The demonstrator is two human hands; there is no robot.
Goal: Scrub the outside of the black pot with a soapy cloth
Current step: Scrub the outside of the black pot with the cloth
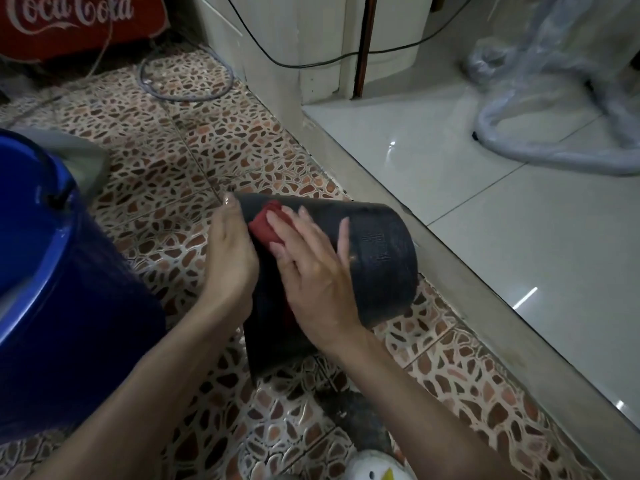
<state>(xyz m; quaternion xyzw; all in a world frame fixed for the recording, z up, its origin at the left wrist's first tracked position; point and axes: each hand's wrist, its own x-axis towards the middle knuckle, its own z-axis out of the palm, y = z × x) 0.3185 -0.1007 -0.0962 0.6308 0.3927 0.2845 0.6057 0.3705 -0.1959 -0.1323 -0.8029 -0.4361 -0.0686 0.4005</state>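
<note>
The black pot (pixel 377 251) lies tilted on its side over the patterned floor tiles, its base pointing right toward the step. My left hand (pixel 230 251) grips the pot's rim at the left end and holds it up. A red cloth (pixel 265 225) is pressed flat against the pot's outer wall under my right hand (pixel 311 268), whose fingers are spread over it. Most of the cloth is hidden under that palm. The pot's opening faces away from the camera, down and to the left.
A large blue bucket (pixel 38 237) stands close on the left. A grey step edge (pixel 433 244) runs diagonally behind the pot, up to glossy white tiles (pixel 519 202). A red Coca-Cola crate (pixel 69 22), cables and plastic-wrapped items (pixel 554 98) lie farther back.
</note>
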